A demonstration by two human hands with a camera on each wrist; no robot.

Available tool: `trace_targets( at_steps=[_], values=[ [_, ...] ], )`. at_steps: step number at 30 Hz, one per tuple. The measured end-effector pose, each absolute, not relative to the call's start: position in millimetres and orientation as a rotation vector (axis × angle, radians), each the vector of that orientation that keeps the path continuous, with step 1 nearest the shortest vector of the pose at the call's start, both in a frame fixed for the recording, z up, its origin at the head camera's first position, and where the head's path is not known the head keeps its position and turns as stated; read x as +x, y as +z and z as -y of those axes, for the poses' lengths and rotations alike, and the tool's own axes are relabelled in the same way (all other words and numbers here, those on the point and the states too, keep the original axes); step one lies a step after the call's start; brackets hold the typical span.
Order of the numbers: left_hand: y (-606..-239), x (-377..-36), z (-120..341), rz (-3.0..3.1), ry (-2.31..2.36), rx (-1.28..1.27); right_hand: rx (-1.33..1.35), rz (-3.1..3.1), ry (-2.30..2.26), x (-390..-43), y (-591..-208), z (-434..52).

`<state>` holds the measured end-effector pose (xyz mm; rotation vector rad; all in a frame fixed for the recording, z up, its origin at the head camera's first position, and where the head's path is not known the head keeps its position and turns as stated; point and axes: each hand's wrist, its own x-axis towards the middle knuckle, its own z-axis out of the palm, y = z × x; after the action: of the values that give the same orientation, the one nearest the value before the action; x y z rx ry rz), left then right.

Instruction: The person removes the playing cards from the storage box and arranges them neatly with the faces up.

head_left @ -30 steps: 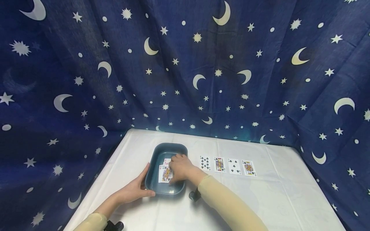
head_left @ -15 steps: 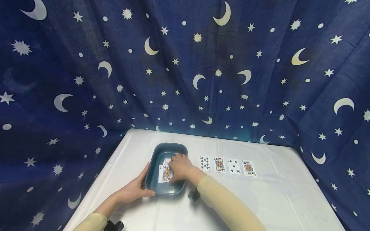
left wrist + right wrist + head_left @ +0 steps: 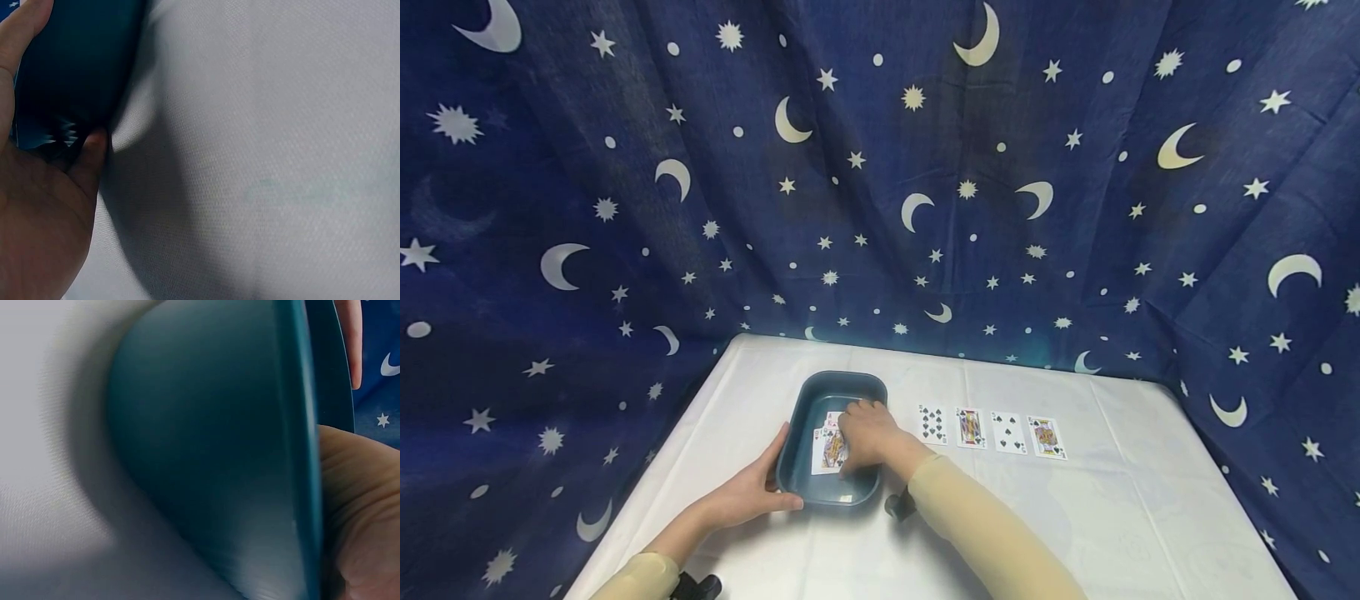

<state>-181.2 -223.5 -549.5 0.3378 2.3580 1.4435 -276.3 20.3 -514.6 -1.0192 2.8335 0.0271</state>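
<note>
A dark teal tray (image 3: 801,400) with rounded corners stands on the left part of the table. My left hand (image 3: 741,497) holds its near left corner from outside, fingers along the left wall and thumb by the front. In the left wrist view, thumb and fingers press against the teal wall. My right hand (image 3: 868,433) reaches over the right rim, fingers curled around several overlapping face-up playing cards (image 3: 826,454) on the tray floor. The hand covers their right part, and its fingertips are mostly hidden. The right wrist view shows the tray's outer wall (image 3: 206,425) beside my wrist.
Right of the tray, several face-up spade cards (image 3: 970,428) lie in a row. A white cloth (image 3: 1120,525) covers the table. Dark blue star-and-moon fabric (image 3: 880,208) hangs behind and at both sides.
My right forearm and wrist have shifted very slightly left. The hands, the tray and the cards look otherwise the same.
</note>
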Motion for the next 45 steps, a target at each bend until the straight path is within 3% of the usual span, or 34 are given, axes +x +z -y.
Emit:
trace_targets(
  at_steps=[15,29,36,45],
  values=[
    [-549.4,-180.3,224.4,-2.359,1.445,0.329,-1.045,-2.804,-0.082,-281.5,-515.0,-23.3],
    [-550.2,-181.1,222.8,-2.354,1.438,0.314,-1.149,-2.820,-0.276,-282.2,-491.4,-43.8],
    [-551.8,-180.2,221.6,-2.367,1.433,0.280,-1.088,-2.833,-0.411,-281.3,-472.3,-75.5],
    [-549.8,-181.2,220.7,-2.380,1.427,0.276,-0.909,-2.901,-0.461,-290.8,-461.3,-154.3]
  ],
)
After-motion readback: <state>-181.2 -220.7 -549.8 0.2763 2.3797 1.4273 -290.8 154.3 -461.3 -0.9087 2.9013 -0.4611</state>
